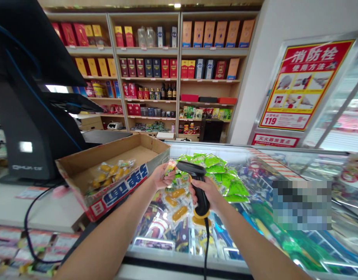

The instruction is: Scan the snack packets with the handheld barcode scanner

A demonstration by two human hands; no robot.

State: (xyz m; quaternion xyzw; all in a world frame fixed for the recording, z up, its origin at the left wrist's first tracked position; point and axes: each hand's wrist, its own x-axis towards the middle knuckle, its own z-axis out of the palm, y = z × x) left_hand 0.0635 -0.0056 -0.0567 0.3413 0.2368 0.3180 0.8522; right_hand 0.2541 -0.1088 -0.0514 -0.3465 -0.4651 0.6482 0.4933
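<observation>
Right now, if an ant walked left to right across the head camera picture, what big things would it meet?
Black monitor stand → cardboard box → left hand holding a small packet → black scanner in the right hand → red and yellow wall sign.

The scanner (201, 194) is smooth plastic, the box (140, 155) cardboard.
</observation>
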